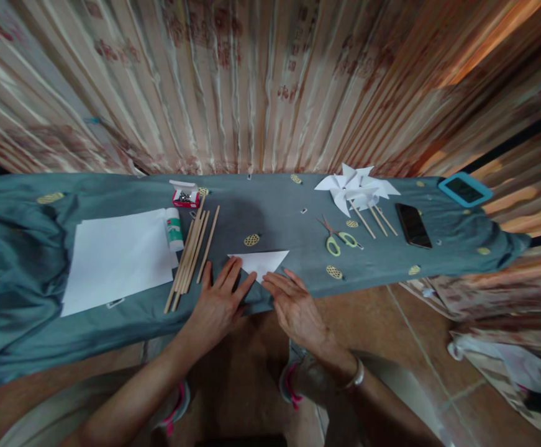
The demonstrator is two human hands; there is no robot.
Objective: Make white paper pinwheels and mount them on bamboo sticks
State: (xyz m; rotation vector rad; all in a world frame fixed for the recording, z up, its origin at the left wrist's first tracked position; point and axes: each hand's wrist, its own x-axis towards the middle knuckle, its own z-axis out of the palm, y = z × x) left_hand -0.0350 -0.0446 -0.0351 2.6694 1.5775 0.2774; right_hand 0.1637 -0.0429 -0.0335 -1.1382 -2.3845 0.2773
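Note:
A white sheet of paper folded into a triangle [261, 261] lies flat near the front edge of the table, its long side facing away from me. My left hand [221, 298] rests on its left part, fingers stretched out and apart. On the right part, my right hand [293, 304] presses down with extended fingers near the lower tip. Wooden sticks [190, 254] lie just left of my left hand, with one stick [209, 243] apart from the bundle. Green-handled scissors [336, 238] lie with blades parted beyond my right hand.
A stack of white paper [118, 257] lies at left, beside a glue stick [174, 230]. An open red box [186, 197] holds small metal pins. White paper pinwheels [356, 186] on sticks, a dark phone [413, 226] and a blue-framed device [466, 189] are at right.

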